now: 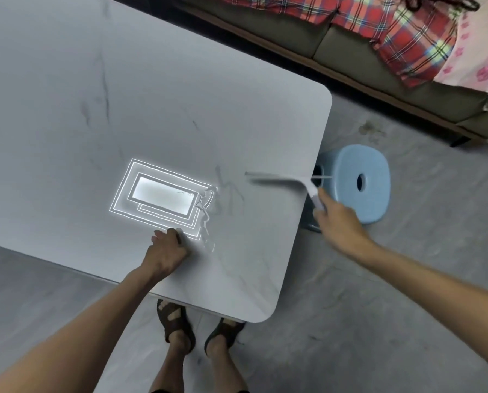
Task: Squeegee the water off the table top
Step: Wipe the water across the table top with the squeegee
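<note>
grey marble-pattern table top (pixel 152 95) with water (pixel 207 219) pooled at its 5 o'clock area.
right hand (pixel 340 219) is closed around the handle of the white squeegee (pixel 282 180); the blade lies over the table edge at 3 o'clock, blurred, contact with the surface not discernible. left hand (pixel 167 252) rests knuckles-down, fingers curled, near the 6 o'clock edge, just beside the water. a blue stool (pixel 362 182) stands off the table at 3 o'clock.
</note>
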A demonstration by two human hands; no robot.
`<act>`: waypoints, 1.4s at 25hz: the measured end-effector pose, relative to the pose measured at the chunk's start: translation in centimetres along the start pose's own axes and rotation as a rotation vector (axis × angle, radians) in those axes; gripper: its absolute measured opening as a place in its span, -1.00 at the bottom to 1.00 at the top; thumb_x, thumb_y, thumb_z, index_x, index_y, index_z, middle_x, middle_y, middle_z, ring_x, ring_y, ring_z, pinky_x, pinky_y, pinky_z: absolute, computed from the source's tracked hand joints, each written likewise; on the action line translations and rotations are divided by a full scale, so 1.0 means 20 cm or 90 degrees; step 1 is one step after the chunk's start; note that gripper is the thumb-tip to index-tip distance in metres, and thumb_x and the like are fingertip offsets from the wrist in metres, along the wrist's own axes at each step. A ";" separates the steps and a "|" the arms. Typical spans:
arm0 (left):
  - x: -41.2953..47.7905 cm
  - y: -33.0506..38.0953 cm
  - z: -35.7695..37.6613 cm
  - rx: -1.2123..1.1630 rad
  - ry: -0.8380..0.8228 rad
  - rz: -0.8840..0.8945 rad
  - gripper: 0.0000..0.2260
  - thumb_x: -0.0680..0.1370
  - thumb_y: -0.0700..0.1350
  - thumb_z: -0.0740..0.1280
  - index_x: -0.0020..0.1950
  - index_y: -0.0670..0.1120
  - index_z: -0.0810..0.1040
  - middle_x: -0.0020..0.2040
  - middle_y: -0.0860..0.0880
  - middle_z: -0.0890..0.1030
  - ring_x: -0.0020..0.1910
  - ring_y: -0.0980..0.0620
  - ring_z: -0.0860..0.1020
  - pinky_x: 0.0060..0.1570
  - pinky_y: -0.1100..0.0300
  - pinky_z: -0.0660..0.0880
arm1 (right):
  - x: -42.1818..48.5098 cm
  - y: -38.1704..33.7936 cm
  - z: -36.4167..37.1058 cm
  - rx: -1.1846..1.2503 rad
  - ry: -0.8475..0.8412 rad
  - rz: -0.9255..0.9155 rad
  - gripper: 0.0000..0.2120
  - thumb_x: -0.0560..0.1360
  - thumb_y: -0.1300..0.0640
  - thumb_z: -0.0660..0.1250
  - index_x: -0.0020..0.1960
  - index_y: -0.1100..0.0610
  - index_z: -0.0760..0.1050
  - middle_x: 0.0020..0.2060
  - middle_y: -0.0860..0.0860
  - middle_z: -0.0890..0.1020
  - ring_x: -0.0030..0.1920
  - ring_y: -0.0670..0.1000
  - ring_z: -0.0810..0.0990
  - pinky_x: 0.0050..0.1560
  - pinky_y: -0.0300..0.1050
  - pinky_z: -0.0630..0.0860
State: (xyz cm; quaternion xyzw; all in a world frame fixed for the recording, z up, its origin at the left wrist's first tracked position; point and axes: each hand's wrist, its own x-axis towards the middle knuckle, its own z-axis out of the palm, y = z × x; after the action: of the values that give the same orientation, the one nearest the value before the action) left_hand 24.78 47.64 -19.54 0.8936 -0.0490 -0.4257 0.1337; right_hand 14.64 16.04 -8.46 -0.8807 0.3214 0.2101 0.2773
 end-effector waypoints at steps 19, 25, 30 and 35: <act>0.05 -0.08 -0.01 0.006 -0.103 0.029 -0.61 0.43 -0.16 0.26 0.23 -0.16 0.30 0.39 -0.43 0.18 0.37 -0.43 0.24 0.02 0.00 0.37 | 0.39 -0.41 -0.10 0.048 0.064 0.106 -0.59 0.58 0.21 0.04 0.43 0.11 0.22 0.01 0.18 0.52 -0.24 0.12 0.48 -0.35 -0.13 0.40; 0.06 -0.11 0.01 0.003 -0.105 0.031 -0.60 0.42 -0.16 0.27 0.23 -0.19 0.31 0.41 -0.41 0.16 0.35 -0.45 0.27 0.07 -0.06 0.41 | 0.88 -0.67 -0.08 0.111 0.084 0.115 -0.76 0.57 0.27 0.07 0.22 0.22 0.34 0.07 0.17 0.43 -0.07 0.07 0.42 -0.29 -0.18 0.43; 0.03 -0.11 0.00 -0.016 -0.103 0.047 -0.78 0.42 -0.20 0.25 0.01 -0.07 0.27 0.43 -0.35 0.15 0.27 -0.41 0.36 -0.24 0.10 0.29 | 0.53 -0.65 0.25 0.030 0.026 0.011 -0.42 0.57 0.21 0.02 0.56 -0.01 -0.01 0.20 0.22 0.50 0.10 0.27 0.52 -0.04 -0.03 0.45; -0.05 -0.13 -0.01 -0.029 -0.040 0.085 -0.77 0.41 -0.30 0.23 -0.02 -0.08 0.28 0.31 -0.28 0.29 -0.02 -0.22 0.47 -0.33 0.11 0.27 | 0.14 -0.44 0.40 -0.095 -0.066 -0.171 -0.43 0.59 0.14 0.06 0.54 -0.13 -0.03 -0.18 0.19 0.55 -0.13 0.27 0.55 -0.11 0.05 0.49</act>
State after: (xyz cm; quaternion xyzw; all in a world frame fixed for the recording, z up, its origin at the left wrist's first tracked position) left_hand 24.20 50.40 -19.47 0.8711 -0.1030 -0.4448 0.1806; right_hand 21.09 25.31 -13.04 -0.9217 0.1696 0.2399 0.2530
